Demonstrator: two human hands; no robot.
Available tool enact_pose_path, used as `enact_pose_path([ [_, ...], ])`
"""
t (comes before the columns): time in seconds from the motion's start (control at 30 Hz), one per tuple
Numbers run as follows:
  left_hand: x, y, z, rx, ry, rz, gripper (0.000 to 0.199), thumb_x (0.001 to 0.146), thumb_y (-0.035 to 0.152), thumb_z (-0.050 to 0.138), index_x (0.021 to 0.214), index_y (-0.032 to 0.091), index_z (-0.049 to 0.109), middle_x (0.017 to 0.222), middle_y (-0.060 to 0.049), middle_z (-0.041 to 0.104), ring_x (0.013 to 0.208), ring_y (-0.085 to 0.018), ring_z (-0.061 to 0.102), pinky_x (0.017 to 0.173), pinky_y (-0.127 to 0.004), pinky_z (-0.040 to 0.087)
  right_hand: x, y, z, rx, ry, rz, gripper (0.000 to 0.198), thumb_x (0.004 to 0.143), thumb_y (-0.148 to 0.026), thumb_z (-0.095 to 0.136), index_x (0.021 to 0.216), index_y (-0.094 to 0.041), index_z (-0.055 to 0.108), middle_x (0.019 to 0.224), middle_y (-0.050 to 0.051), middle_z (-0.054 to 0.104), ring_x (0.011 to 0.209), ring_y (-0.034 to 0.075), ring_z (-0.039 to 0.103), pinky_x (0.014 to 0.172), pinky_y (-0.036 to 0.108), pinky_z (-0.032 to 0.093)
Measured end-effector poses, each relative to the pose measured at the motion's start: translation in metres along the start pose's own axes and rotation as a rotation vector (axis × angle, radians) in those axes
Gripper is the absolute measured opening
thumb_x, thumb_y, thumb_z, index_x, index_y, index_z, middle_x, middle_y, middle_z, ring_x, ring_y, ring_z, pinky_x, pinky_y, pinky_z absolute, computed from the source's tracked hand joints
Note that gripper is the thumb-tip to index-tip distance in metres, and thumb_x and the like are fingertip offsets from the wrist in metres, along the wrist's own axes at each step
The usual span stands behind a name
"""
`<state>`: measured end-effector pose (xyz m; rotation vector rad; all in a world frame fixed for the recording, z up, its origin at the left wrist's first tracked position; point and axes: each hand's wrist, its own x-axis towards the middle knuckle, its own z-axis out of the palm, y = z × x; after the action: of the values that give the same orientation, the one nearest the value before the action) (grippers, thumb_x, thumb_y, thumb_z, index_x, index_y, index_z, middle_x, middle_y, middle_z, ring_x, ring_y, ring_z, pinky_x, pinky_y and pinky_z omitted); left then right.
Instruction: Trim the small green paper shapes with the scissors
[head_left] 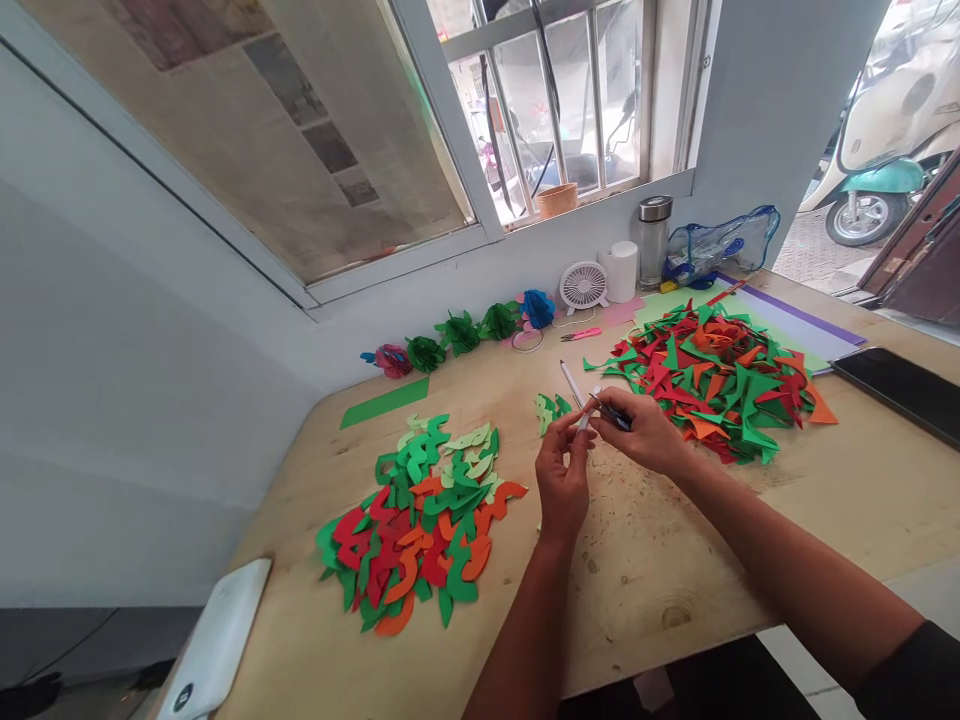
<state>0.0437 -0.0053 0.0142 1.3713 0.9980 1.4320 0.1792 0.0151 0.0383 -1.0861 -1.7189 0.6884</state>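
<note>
My left hand [564, 465] is closed, its fingertips pinching a small white piece [586, 419]. Just to its right, my right hand [643, 425] grips a dark-handled cutting tool [613, 413], whose tip meets the white piece. Whether the tool is a knife or scissors is hidden by the fingers. A slim white pen-like stick [571, 382] lies just beyond both hands. Beside the left hand rest several pale and dark green cut paper shapes [551, 410]. Small dark crumbs are scattered on the wooden table [600, 580] below the hands.
Left of my hands spreads a pile of curved paper cutouts [420, 530]; at right is a heap of paper scraps [720, 380]. Farther back are paper flowers [459, 331], pink-handled scissors [581, 334], a fan [584, 287] and a bottle [654, 240]. A phone [904, 395] lies right.
</note>
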Motion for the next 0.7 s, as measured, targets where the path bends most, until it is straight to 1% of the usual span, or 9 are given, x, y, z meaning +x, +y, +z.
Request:
enact_pose_path([
  [0.3,-0.002,0.0006,-0.0008,0.075,0.002,0.031,0.024,0.087,0.035,0.054,0.106,0.021,0.062,0.085,-0.003,0.066,0.078,-0.013,0.063,0.074,-0.027,0.05,0.0011,-0.0044,-0.0017,0.002,0.024,-0.014,0.01,0.081,-0.024,0.053,0.078,-0.016,0.058,0.057,-0.005,0.038,0.051,0.008,0.031,0.047,0.022,0.027],
  [0.5,-0.002,0.0029,0.0015,0.095,0.021,0.079,0.024,0.088,0.035,0.052,0.105,0.021,0.062,0.091,-0.005,0.067,0.078,-0.013,0.064,0.071,-0.026,0.051,0.0006,-0.0037,-0.0019,0.026,0.002,-0.01,0.011,0.083,-0.026,0.053,0.079,-0.016,0.058,0.059,-0.005,0.04,0.053,0.008,0.033,0.049,0.022,0.028],
  [0.7,-0.0019,0.0051,0.0009,0.112,0.011,0.064,0.022,0.088,0.034,0.051,0.103,0.02,0.062,0.083,-0.003,0.066,0.072,-0.012,0.062,0.068,-0.025,0.05,0.0012,-0.0034,-0.0027,0.009,-0.018,-0.004,0.018,0.085,-0.031,0.053,0.077,-0.016,0.058,0.061,-0.003,0.045,0.055,0.009,0.037,0.052,0.022,0.031],
])
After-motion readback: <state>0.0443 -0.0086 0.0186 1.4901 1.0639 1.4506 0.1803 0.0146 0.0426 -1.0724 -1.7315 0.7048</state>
